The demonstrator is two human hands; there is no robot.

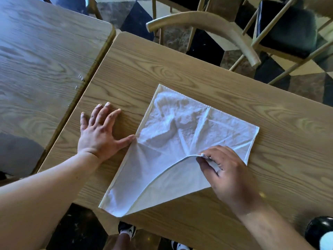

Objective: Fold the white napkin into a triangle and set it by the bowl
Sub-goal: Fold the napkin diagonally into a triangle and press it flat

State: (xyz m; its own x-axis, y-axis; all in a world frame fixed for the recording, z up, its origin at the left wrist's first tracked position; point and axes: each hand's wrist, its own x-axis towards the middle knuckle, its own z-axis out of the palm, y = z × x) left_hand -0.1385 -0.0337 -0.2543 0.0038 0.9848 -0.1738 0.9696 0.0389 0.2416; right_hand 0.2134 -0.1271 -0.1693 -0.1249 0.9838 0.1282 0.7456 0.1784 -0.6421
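Note:
The white napkin (173,138) lies spread and wrinkled on the wooden table (225,83). My right hand (228,174) pinches one of its corners and holds it lifted over the middle of the cloth, so the near part is partly folded over. My left hand (100,130) rests flat on the table with fingers spread, its thumb tip touching the napkin's left corner. A dark, shiny round object (319,230) shows at the bottom right edge; I cannot tell whether it is the bowl.
A second wooden table (45,60) stands close on the left with a narrow gap between. Wooden chairs (225,29) with a black cushion (286,27) stand beyond the far edge. My shoes (128,230) show below the near edge.

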